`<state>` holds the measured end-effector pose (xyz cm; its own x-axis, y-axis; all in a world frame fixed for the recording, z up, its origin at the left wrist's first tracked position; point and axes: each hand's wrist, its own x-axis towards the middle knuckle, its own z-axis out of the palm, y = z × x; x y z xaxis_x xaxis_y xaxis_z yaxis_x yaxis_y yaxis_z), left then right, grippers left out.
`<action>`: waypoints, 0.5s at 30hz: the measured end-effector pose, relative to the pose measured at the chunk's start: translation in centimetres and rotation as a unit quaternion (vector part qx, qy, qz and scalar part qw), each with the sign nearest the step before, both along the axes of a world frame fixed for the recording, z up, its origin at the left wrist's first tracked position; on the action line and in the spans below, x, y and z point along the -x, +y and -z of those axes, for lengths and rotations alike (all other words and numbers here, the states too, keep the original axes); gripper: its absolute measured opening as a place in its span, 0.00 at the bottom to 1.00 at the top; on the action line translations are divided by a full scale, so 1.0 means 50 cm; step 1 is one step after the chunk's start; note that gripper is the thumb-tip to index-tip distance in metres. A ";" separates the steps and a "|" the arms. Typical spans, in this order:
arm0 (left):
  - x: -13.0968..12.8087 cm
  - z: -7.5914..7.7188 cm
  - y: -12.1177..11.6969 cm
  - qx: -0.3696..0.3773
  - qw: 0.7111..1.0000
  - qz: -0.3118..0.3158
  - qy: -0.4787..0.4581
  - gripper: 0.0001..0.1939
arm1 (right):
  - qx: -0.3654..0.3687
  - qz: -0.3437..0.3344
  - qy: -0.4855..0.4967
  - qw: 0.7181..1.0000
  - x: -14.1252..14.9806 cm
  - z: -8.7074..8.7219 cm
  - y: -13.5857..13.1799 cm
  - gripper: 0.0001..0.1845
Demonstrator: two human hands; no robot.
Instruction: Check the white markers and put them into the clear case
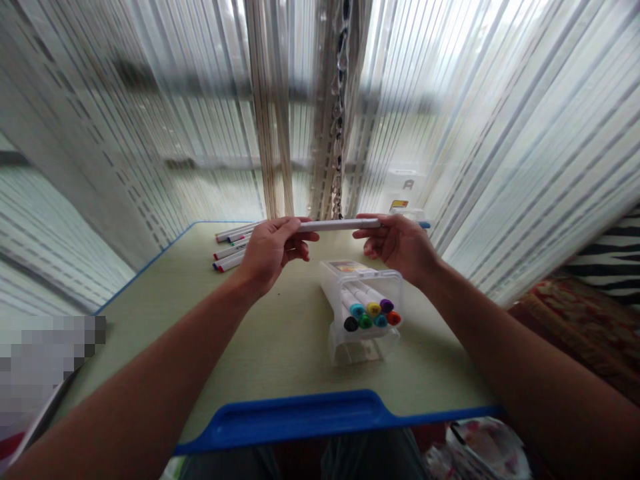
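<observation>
A white marker point(340, 225) is held level above the table, stretched between my two hands. My left hand point(275, 250) pinches its left end between thumb and fingers. At the other end, the fingertips of my right hand point(400, 243) close on the marker, partly covering it. Below and between the hands lies a clear plastic case point(325, 287), its open end toward me. Inside it are several white markers with coloured caps, among them a yellow cap point(373, 309), a black cap point(351, 324) and an orange cap point(394, 319).
Several loose white markers point(231, 252) lie left of my left hand. A clear plastic lid or box point(400, 193) stands at the back right. The table point(280, 347) has a blue rim point(300, 417). Sheer curtains point(210, 133) hang behind, and a plastic bag point(490, 447) is below right.
</observation>
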<state>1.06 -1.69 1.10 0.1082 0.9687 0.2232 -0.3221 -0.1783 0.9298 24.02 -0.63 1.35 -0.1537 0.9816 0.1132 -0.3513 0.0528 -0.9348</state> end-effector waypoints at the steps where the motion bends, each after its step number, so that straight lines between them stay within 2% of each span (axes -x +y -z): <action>1: 0.000 0.001 0.000 -0.003 1.000 -0.001 0.007 0.10 | -0.002 0.003 -0.004 1.000 0.001 0.001 0.000 0.15; 7: 0.003 0.011 0.005 -0.029 0.998 -0.009 0.052 0.10 | -0.047 0.008 -0.037 0.998 0.004 0.013 0.003 0.11; 15: 0.006 0.022 0.010 -0.081 0.990 -0.020 0.111 0.19 | -0.101 0.012 -0.080 0.992 0.004 0.026 0.005 0.17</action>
<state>0.78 -1.21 -0.01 0.1341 0.9270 0.3503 -0.1033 -0.3385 0.9353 23.80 -0.41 0.07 -0.1620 0.9453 0.2830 -0.1950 0.2505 -0.9483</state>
